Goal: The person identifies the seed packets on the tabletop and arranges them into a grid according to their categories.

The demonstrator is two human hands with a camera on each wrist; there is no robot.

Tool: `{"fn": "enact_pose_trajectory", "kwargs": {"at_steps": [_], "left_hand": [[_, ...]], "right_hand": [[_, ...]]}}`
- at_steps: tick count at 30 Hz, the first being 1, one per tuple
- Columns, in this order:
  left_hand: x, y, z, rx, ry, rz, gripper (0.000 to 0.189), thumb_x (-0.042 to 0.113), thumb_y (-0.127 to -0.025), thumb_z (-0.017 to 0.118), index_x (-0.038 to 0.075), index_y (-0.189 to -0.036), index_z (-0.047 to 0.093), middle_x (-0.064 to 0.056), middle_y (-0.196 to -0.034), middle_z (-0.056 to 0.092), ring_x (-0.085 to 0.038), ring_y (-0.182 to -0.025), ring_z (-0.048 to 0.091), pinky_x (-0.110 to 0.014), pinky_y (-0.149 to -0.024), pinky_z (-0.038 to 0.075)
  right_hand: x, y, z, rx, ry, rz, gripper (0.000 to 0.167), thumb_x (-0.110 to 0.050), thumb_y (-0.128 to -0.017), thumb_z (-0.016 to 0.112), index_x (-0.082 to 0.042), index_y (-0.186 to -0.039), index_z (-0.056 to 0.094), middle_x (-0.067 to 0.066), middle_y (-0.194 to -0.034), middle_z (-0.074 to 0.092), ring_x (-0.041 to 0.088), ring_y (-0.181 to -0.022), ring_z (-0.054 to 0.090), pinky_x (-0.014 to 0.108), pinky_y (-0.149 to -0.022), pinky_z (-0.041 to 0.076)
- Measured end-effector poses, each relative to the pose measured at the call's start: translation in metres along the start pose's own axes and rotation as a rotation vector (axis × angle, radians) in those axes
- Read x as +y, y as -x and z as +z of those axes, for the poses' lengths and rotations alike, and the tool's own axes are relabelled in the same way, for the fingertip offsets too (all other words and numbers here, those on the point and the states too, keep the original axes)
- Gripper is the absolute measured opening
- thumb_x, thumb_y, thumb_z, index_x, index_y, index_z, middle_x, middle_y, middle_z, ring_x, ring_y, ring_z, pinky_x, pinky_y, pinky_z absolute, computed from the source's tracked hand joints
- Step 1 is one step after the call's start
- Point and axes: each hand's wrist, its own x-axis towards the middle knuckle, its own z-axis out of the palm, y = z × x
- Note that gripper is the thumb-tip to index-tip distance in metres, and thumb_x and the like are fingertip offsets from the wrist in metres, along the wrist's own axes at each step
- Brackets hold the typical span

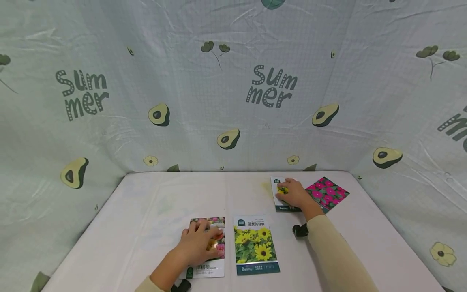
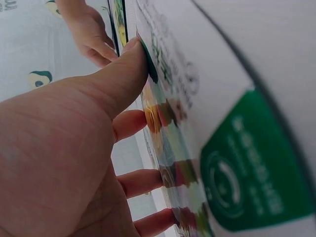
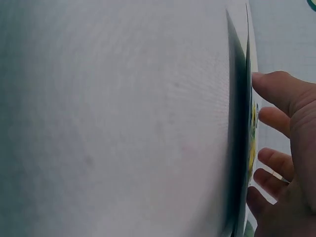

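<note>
In the head view, my left hand point(image 1: 198, 243) lies with fingers spread over a flower seed packet point(image 1: 211, 269) at the front of the table. The left wrist view has its thumb and fingertips point(image 2: 140, 182) touching the printed face. My right hand point(image 1: 293, 194) is over another seed packet point(image 1: 282, 208) with yellow flowers, at the back right, hiding much of it. From the right wrist, the thumb point(image 3: 276, 89) touches that packet's face, and the other fingers are loosely bent close to it. Between the hands lies a sunflower seed packet point(image 1: 255, 245), face up.
A packet with pink flowers point(image 1: 327, 193) lies askew at the back right, partly behind the right wrist. All the packets are on a pale table point(image 1: 164, 202). A patterned curtain point(image 1: 189, 89) surrounds its back and sides. Each wrist wears a black device point(image 1: 300, 230).
</note>
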Motion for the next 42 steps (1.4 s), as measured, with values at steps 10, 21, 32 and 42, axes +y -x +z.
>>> {"fn": "enact_pose_trajectory", "kwargs": {"at_steps": [10, 21, 32, 42], "left_hand": [[0.0, -0.002, 0.003, 0.01, -0.02, 0.008, 0.059, 0.053, -0.087, 0.076, 0.03, -0.14, 0.06, -0.012, -0.149, 0.047, -0.043, -0.132, 0.039, -0.065, -0.1, 0.035], [-0.002, -0.001, 0.002, -0.006, -0.014, 0.003, 0.059, 0.054, -0.089, 0.075, 0.031, -0.141, 0.059, -0.011, -0.151, 0.045, -0.043, -0.132, 0.039, -0.065, -0.1, 0.035], [-0.001, 0.0, -0.001, -0.003, -0.017, 0.0, 0.06, 0.054, -0.087, 0.076, 0.032, -0.141, 0.059, -0.011, -0.15, 0.046, -0.042, -0.131, 0.039, -0.064, -0.099, 0.035], [-0.003, 0.0, 0.001, 0.003, -0.008, 0.009, 0.059, 0.053, -0.087, 0.077, 0.031, -0.14, 0.06, -0.011, -0.149, 0.047, -0.041, -0.13, 0.039, -0.064, -0.098, 0.035]], "right_hand": [[0.005, -0.003, 0.006, -0.045, 0.055, 0.01, 0.06, -0.041, -0.099, 0.065, -0.009, -0.148, 0.054, 0.031, -0.157, 0.038, 0.056, -0.145, 0.033, 0.067, -0.113, 0.034], [0.004, -0.006, 0.002, -0.063, 0.106, -0.013, 0.063, -0.047, -0.099, 0.064, -0.012, -0.15, 0.053, 0.028, -0.155, 0.041, 0.054, -0.142, 0.036, 0.067, -0.112, 0.035], [-0.003, -0.004, 0.001, -0.084, 0.098, 0.002, 0.06, -0.046, -0.101, 0.062, -0.016, -0.152, 0.051, 0.026, -0.157, 0.04, 0.05, -0.142, 0.036, 0.068, -0.111, 0.035], [-0.017, -0.005, 0.002, -0.093, 0.098, 0.005, 0.06, -0.045, -0.101, 0.062, -0.016, -0.152, 0.051, 0.025, -0.156, 0.04, 0.049, -0.141, 0.036, 0.068, -0.112, 0.032]]}}
